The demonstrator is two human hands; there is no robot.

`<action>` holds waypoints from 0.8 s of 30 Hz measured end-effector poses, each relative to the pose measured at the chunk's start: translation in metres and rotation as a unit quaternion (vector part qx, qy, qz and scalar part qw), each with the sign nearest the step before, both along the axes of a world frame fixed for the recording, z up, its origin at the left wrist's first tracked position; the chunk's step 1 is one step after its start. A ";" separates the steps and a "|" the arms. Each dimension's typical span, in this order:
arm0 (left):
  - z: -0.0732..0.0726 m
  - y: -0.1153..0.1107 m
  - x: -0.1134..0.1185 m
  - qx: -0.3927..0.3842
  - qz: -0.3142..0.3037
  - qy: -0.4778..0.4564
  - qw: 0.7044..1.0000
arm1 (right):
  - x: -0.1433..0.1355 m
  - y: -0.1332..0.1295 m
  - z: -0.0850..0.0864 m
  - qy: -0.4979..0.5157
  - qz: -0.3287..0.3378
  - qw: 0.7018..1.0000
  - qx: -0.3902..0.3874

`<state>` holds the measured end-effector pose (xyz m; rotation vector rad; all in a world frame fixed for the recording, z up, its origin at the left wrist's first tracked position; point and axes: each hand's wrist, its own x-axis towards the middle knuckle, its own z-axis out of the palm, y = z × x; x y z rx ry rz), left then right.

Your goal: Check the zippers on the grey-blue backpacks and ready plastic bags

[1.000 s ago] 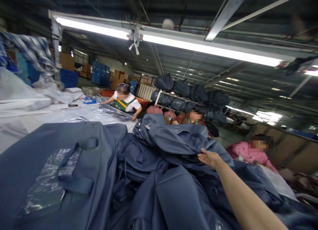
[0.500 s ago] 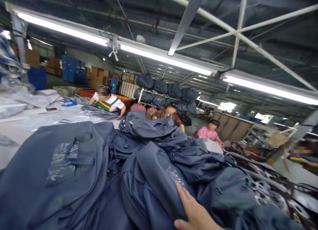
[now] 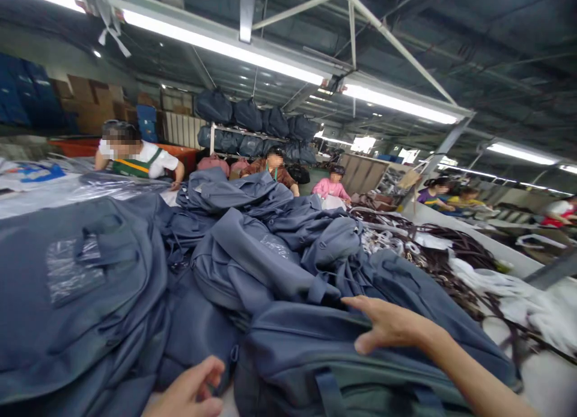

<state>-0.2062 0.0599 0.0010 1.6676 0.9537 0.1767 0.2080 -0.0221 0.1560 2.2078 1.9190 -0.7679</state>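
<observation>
Now the right hand (image 3: 387, 327) lies flat and open on the nearest blue bag (image 3: 315, 357), gripping nothing; the left hand (image 3: 189, 393), half curled and empty, waits beside it. Better to take the bag by its strap, probably, because the soft cloth slips. It tops the pile (image 3: 252, 249) on the table.

A heap of blue-grey bags (image 3: 252, 267) covers the middle of the desk (image 3: 547, 378). Dark straps (image 3: 433, 258) and white plastic (image 3: 509, 285) lie along its right edge, and clear plastic sheets (image 3: 90, 185) towards its far left corner.
</observation>
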 end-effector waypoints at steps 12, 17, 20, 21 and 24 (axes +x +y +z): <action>0.023 0.021 0.076 0.200 0.065 -0.047 0.976 | -0.003 -0.069 -0.044 -0.182 0.081 0.965 0.169; 0.096 0.014 -0.026 0.227 0.143 -0.034 0.963 | -0.053 -0.074 -0.003 -0.059 0.099 0.966 0.232; 0.089 -0.002 -0.081 0.217 0.191 0.027 0.957 | -0.098 -0.066 -0.021 0.005 0.114 0.974 0.195; 0.077 -0.008 -0.094 0.218 0.196 0.053 0.955 | -0.111 -0.062 -0.033 0.014 0.121 0.977 0.173; 0.033 -0.028 -0.120 0.190 0.190 0.094 0.959 | -0.131 -0.050 -0.076 0.020 0.152 0.980 0.124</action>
